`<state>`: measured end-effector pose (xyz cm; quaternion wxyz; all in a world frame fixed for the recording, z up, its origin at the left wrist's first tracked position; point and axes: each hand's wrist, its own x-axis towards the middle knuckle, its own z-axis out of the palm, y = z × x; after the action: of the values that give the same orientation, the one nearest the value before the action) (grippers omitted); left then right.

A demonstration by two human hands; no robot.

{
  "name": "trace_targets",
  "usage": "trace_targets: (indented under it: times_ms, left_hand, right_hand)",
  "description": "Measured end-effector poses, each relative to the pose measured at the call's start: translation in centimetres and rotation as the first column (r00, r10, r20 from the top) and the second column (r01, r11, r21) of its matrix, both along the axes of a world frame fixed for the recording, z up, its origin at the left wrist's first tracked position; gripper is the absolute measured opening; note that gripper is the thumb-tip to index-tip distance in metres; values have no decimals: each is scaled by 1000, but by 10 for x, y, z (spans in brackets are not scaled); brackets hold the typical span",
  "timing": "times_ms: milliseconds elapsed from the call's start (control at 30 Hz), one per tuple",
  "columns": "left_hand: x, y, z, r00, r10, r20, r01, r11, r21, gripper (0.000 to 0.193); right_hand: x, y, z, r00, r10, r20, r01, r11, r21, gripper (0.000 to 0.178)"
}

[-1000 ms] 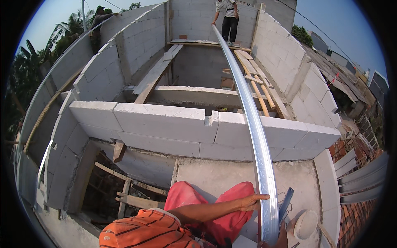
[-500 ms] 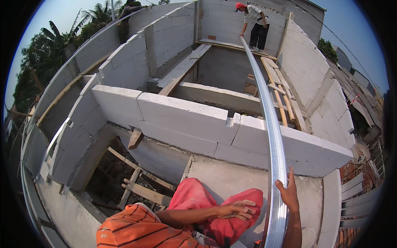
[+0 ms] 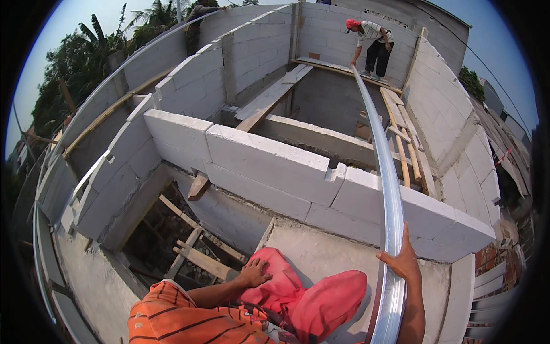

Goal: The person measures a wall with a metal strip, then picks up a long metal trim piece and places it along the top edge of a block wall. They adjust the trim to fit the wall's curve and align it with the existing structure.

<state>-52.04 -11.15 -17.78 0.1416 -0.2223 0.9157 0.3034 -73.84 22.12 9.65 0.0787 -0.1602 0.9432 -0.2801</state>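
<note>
A long, shiny metal channel (image 3: 391, 218) runs from beside my right thigh over the block wall to the far side. My right hand (image 3: 404, 259) holds its near part from the right, thumb across the top face and index finger stretched up along the edge. Its other fingers are partly hidden. On my left knee, over the red trousers (image 3: 329, 298), my left hand (image 3: 255, 274) lies with fingers spread and nothing in it. At the far end, a co-worker (image 3: 375, 43) in a red head covering bends down with a hand on the channel.
A low white block wall (image 3: 263, 152) with a notch crosses in front of me. An opening (image 3: 154, 229) with wooden planks lies below left. Bamboo poles (image 3: 401, 143) and a plank (image 3: 269, 103) span the far pit. Another person (image 3: 200, 23) stands at the far left.
My left hand has moved left, from above my right thigh onto my left knee. My right thumb now lies further over the channel. The whole view has shifted slightly.
</note>
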Motion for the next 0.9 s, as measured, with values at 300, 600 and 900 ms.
trace_targets:
  times_ms: [300, 600, 900]
  left_hand:
    - [0, -6, -19, 996, 65, -67, -65, 998, 6, 74]
    - [0, -9, -13, 989, 108, -104, -102, 993, 61, 66]
    - [-9, -10, -18, 989, 87, -117, -77, 993, 95, 69]
  right_hand:
    - [-2, -2, 4, 999, 42, 8, -41, 999, -24, 112]
    - [2, -10, 4, 973, 21, -230, 48, 956, 290, 107]
    - [7, -25, 20, 966, 194, -173, -98, 887, 451, 98]
